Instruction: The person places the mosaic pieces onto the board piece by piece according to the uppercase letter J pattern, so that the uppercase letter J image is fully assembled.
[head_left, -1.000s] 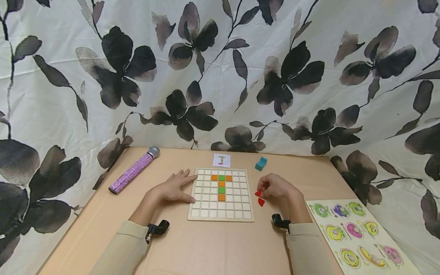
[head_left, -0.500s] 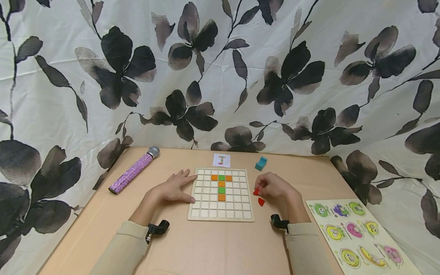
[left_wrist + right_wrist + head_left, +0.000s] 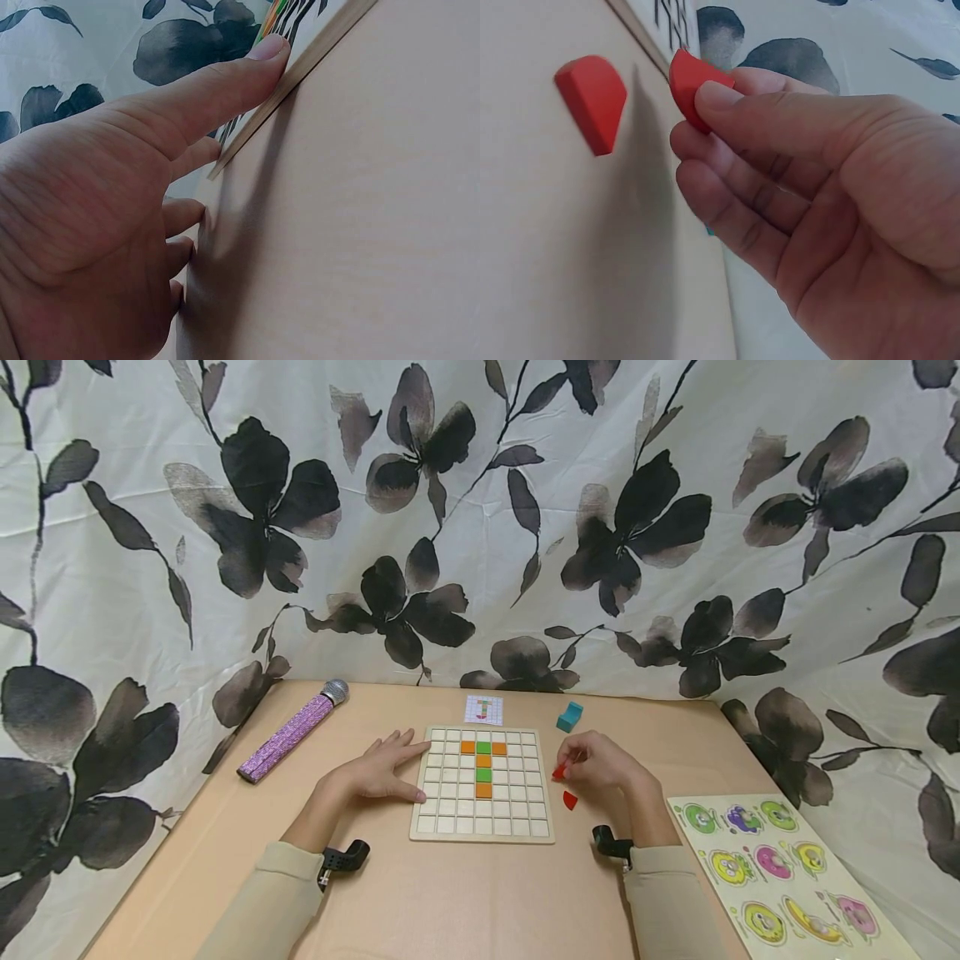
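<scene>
My right hand (image 3: pixel 603 762) pinches a red quarter-round block (image 3: pixel 688 88) between thumb and fingers, just right of the grid board (image 3: pixel 450 827). A second red quarter-round block (image 3: pixel 570 801) lies on the table below that hand; the right wrist view shows its curved top and pointed end. My left hand (image 3: pixel 378 768) has its fingers spread, thumb and index tip touching the board's left edge. On the board, orange squares (image 3: pixel 483 791) and green squares (image 3: pixel 483 775) form a T shape with a row across the top and a column down the middle.
Behind the board lies a small pattern card (image 3: pixel 483 710), with blue curved blocks (image 3: pixel 570 717) to its right. A glittery purple microphone (image 3: pixel 292 732) lies at the left. A fruit picture board (image 3: pixel 780 868) occupies the right front. A floral cloth (image 3: pixel 525 643) hangs behind the table.
My right hand has lifted one red block slightly and shifted it a little to the left, away from the other red block. My left hand has stayed in place.
</scene>
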Action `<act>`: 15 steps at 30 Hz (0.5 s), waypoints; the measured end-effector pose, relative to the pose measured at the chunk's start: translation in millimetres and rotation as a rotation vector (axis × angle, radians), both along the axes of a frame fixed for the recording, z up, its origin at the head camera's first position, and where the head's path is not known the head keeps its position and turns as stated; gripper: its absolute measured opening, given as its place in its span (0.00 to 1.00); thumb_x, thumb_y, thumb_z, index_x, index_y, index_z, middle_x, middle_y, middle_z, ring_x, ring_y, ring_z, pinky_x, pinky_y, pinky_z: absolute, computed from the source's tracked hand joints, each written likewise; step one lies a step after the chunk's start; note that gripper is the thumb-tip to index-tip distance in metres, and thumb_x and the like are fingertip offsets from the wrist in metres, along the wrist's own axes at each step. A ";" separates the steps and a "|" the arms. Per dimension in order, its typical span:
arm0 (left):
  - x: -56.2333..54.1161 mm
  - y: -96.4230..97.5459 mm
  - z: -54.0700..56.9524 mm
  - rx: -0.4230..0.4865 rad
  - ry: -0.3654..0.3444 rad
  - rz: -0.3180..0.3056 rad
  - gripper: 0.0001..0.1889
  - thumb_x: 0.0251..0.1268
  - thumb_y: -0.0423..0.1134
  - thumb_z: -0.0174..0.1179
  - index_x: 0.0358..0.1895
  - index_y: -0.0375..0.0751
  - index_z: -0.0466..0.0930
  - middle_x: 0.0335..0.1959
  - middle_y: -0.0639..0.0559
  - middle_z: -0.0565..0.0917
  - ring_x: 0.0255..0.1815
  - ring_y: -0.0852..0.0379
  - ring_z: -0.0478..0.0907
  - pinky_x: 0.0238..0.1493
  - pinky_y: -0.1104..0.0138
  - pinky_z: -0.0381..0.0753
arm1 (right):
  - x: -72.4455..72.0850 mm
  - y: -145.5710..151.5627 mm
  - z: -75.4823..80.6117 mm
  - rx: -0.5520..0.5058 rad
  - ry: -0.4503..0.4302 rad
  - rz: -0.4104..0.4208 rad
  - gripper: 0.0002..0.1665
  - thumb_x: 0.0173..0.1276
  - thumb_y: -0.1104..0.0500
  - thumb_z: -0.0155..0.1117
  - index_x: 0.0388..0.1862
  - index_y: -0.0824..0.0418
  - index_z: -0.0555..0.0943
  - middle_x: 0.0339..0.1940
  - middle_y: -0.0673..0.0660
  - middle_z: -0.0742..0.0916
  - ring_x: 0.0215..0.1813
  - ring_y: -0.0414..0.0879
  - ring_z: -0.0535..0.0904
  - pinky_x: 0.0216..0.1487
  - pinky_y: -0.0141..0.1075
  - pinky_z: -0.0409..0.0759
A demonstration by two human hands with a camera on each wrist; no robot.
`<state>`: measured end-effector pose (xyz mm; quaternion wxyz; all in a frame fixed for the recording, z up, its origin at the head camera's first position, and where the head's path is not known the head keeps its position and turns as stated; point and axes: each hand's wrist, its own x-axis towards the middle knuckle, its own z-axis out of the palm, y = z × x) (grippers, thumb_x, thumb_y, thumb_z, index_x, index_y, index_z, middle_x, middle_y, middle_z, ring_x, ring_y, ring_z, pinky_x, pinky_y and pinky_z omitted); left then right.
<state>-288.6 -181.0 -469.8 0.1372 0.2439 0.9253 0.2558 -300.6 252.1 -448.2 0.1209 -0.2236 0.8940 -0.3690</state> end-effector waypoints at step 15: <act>1.0 -1.8 0.4 0.000 0.001 -0.008 0.52 0.57 0.63 0.73 0.82 0.46 0.61 0.85 0.30 0.48 0.86 0.28 0.39 0.83 0.34 0.37 | 3.6 -17.9 8.9 -0.022 0.064 -0.027 0.08 0.67 0.69 0.71 0.41 0.58 0.88 0.36 0.54 0.88 0.39 0.46 0.81 0.45 0.32 0.84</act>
